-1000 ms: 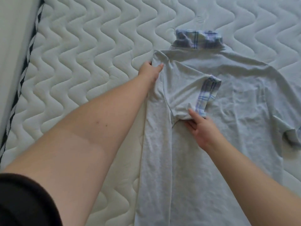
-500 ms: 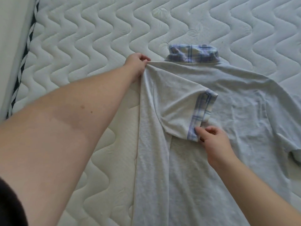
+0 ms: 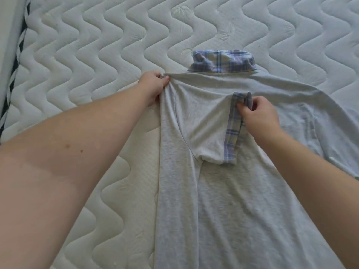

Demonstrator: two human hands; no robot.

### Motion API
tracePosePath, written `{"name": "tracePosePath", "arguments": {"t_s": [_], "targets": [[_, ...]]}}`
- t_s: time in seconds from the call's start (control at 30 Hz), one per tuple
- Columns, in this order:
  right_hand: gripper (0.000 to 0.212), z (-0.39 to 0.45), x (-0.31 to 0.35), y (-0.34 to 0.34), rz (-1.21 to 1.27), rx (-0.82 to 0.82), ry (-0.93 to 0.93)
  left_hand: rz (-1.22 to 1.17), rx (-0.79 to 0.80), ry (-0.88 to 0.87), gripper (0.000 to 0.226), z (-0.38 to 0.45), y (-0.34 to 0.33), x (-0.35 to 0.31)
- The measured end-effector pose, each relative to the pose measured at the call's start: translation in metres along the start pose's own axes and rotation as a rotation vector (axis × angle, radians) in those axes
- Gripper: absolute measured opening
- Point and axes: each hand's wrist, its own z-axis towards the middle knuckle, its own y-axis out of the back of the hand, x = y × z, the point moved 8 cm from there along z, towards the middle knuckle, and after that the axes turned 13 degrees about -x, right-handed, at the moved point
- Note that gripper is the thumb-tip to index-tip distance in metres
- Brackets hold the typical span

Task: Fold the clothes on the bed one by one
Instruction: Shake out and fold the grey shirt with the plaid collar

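A light grey short-sleeved shirt [image 3: 229,200] lies flat on the quilted white mattress [image 3: 97,47], its plaid blue-and-white collar [image 3: 223,62] pointing away from me. Its left side is folded inward, and the left sleeve [image 3: 206,129] with a plaid cuff lies across the shirt's body. My left hand [image 3: 153,86] pinches the folded shoulder corner at the shirt's top left. My right hand [image 3: 256,115] pinches the upper end of the plaid cuff near the middle of the shirt. The right sleeve [image 3: 330,129] lies spread out toward the right edge of view.
The mattress's left edge with dark blue-and-white piping [image 3: 17,61] runs down the far left, with a pale surface beyond it. Bare quilted mattress stretches above and to the left of the shirt.
My right hand has slid up along the plaid cuff from its lower end to its upper end, pulling the sleeve straighter. My left hand keeps its pinch on the shoulder corner.
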Motion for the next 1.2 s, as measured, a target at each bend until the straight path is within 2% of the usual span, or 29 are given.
{"name": "tracePosePath", "arguments": {"t_s": [0.07, 0.13, 0.17, 0.23, 0.33, 0.47, 0.6, 0.67, 0.73, 0.8, 0.87, 0.9, 0.93, 1.0, 1.07, 1.13, 1.2], "targets": [[0.027, 0.0, -0.002, 0.0, -0.039, -0.013, 0.006, -0.041, -0.12, -0.014, 0.018, -0.003, 0.006, 0.002], [0.04, -0.006, -0.014, -0.002, -0.034, 0.043, -0.097, -0.082, -0.237, -0.011, 0.026, -0.01, 0.014, 0.005], [0.046, -0.011, -0.021, -0.004, -0.038, 0.1, -0.15, -0.1, -0.242, 0.005, 0.031, -0.014, 0.016, 0.008], [0.05, -0.023, -0.029, -0.008, -0.121, 0.239, -0.189, -0.07, -0.135, 0.042, 0.042, -0.026, 0.011, 0.013], [0.049, -0.046, -0.041, -0.011, -0.238, 0.357, -0.22, 0.056, 0.07, 0.088, 0.041, -0.049, 0.006, 0.023], [0.028, -0.076, -0.054, -0.016, -0.065, 0.406, -0.283, 0.102, 0.094, 0.147, 0.043, -0.081, 0.017, 0.049], [0.02, -0.082, -0.053, -0.005, 0.025, 0.212, -0.221, -0.01, 0.031, 0.119, 0.029, -0.115, 0.022, 0.072], [0.024, -0.083, -0.052, 0.004, 0.016, 0.086, -0.2, -0.023, -0.065, 0.053, 0.047, -0.133, 0.027, 0.077], [0.032, -0.087, -0.053, 0.013, -0.033, -0.006, -0.182, 0.098, -0.166, -0.029, 0.061, -0.156, 0.032, 0.086], [0.038, -0.096, -0.055, 0.026, -0.07, -0.093, -0.169, 0.214, -0.22, -0.076, 0.061, -0.183, 0.034, 0.102], [0.029, -0.111, -0.059, 0.039, -0.085, -0.178, -0.127, 0.233, -0.21, -0.061, 0.054, -0.211, 0.034, 0.128], [0.024, -0.124, -0.062, 0.04, -0.103, -0.169, -0.112, 0.24, -0.202, -0.047, 0.049, -0.224, 0.035, 0.14], [0.021, -0.139, -0.068, 0.033, -0.125, -0.108, -0.118, 0.257, -0.202, -0.041, 0.045, -0.234, 0.036, 0.15], [0.023, -0.179, -0.085, 0.004, -0.123, 0.116, -0.18, 0.316, -0.217, -0.051, 0.035, -0.244, 0.041, 0.163], [0.034, -0.224, -0.097, -0.025, -0.145, 0.316, -0.195, 0.365, -0.231, -0.063, 0.026, -0.245, 0.046, 0.167], [0.041, -0.253, -0.102, -0.039, -0.239, 0.379, -0.132, 0.359, -0.237, -0.055, 0.024, -0.241, 0.052, 0.168], [0.032, -0.274, -0.106, -0.046, -0.337, 0.397, -0.092, 0.324, -0.217, -0.017, 0.024, -0.238, 0.058, 0.174]]}}
